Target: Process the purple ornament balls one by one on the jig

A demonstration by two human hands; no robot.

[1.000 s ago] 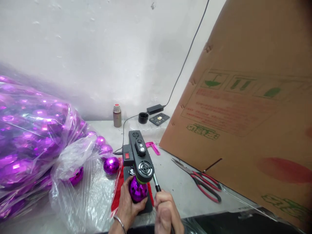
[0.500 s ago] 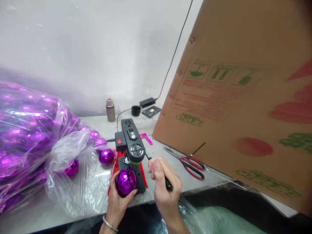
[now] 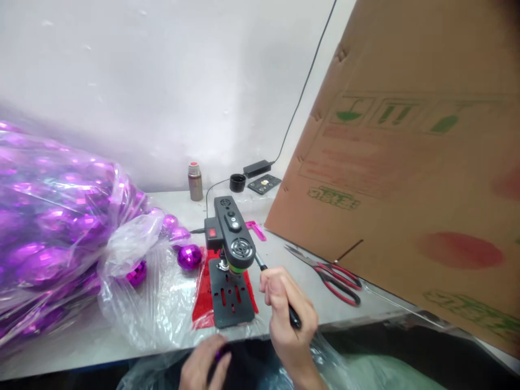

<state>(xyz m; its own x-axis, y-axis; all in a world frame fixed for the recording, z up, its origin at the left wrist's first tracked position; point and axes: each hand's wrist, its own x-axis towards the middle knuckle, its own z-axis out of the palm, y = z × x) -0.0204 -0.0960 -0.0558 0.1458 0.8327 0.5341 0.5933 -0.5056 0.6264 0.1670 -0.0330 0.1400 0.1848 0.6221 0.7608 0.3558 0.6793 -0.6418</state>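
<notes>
My right hand (image 3: 290, 319) is wrapped around the black-gripped handle (image 3: 294, 317) of a small black bench press machine (image 3: 235, 233). Its slotted base plate (image 3: 230, 298) lies bare on a red sheet (image 3: 202, 304). Below the table's front edge is my left hand (image 3: 205, 362), blurred, with thumb and fingers apart. A bit of purple glints in the dark gap beside its fingers; most of that ball is hidden. A purple mirror ball (image 3: 189, 257) rests left of the machine.
A clear bag (image 3: 52, 216) full of purple mirror balls covers the left side. Red-handled scissors (image 3: 333, 279) lie at right, under a large leaning cardboard box (image 3: 365, 179). A bottle (image 3: 195, 183), a black cup (image 3: 238, 183) and a power adapter (image 3: 259, 168) stand behind.
My left hand has carried the purple mirror ball off the base plate and down below the table edge. My right hand stays on the handle. The view has shifted left.
</notes>
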